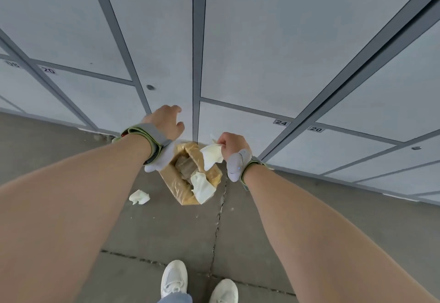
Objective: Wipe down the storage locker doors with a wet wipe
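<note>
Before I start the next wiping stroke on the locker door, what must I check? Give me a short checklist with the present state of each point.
1. Wipe in hand: ok. The right hand pinches the white wipe.
2. Other hand free: ok. The left hand is open and holds nothing.
3. Wipe against a door: not ok. It hangs above the brown box, away from door 24.
4. Wipe wet enough: cannot tell.
5. Floor tidy: not ok. A crumpled wipe lies beside the box.
</note>
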A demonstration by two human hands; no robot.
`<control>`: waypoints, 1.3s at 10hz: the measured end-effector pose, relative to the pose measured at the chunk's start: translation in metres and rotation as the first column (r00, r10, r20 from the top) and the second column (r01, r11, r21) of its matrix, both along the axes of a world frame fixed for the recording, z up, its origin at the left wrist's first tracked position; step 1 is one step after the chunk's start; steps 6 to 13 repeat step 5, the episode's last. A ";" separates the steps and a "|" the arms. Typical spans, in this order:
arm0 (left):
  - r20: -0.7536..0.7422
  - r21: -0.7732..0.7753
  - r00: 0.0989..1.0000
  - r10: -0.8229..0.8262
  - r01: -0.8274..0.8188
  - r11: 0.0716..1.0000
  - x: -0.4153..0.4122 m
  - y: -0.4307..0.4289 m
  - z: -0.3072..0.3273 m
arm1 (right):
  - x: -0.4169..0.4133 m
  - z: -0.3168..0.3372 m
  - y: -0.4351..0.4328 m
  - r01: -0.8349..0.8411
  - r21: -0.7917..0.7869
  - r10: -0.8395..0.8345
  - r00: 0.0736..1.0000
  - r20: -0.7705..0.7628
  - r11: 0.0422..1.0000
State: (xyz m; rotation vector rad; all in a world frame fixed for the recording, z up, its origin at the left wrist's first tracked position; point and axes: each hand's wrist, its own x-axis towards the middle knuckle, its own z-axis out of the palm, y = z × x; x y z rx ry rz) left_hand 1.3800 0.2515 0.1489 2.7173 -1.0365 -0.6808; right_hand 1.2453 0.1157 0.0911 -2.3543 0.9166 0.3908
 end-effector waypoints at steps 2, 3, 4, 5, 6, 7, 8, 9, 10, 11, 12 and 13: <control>-0.033 0.032 0.996 0.083 -0.082 0.996 0.012 0.016 -0.120 | 0.017 -0.130 0.018 -0.082 0.068 0.084 0.996 -0.027 0.994; -0.031 0.036 0.995 0.097 -0.095 0.995 0.016 0.022 -0.152 | 0.025 -0.167 0.025 -0.099 0.090 0.101 0.995 -0.011 0.991; -0.027 0.039 0.991 0.128 -0.127 0.991 0.025 0.024 -0.188 | 0.041 -0.208 0.029 -0.156 0.124 0.158 0.987 -0.004 0.980; -0.004 0.012 0.990 0.138 -0.138 0.990 0.027 0.023 -0.194 | 0.047 -0.215 0.027 -0.110 0.133 0.106 0.994 0.041 0.985; -0.004 0.012 0.990 0.138 -0.138 0.990 0.027 0.023 -0.194 | 0.047 -0.215 0.027 -0.110 0.133 0.106 0.994 0.041 0.985; -0.004 0.012 0.990 0.138 -0.138 0.990 0.027 0.023 -0.194 | 0.047 -0.215 0.027 -0.110 0.133 0.106 0.994 0.041 0.985; -0.004 0.012 0.990 0.138 -0.138 0.990 0.027 0.023 -0.194 | 0.047 -0.215 0.027 -0.110 0.133 0.106 0.994 0.041 0.985; -0.004 0.012 0.990 0.138 -0.138 0.990 0.027 0.023 -0.194 | 0.047 -0.215 0.027 -0.110 0.133 0.106 0.994 0.041 0.985; -0.004 0.012 0.990 0.138 -0.138 0.990 0.027 0.023 -0.194 | 0.047 -0.215 0.027 -0.110 0.133 0.106 0.994 0.041 0.985; -0.004 0.012 0.990 0.138 -0.138 0.990 0.027 0.023 -0.194 | 0.047 -0.215 0.027 -0.110 0.133 0.106 0.994 0.041 0.985; -0.004 0.012 0.990 0.138 -0.138 0.990 0.027 0.023 -0.194 | 0.047 -0.215 0.027 -0.110 0.133 0.106 0.994 0.041 0.985; -0.004 0.012 0.990 0.138 -0.138 0.990 0.027 0.023 -0.194 | 0.047 -0.215 0.027 -0.110 0.133 0.106 0.994 0.041 0.985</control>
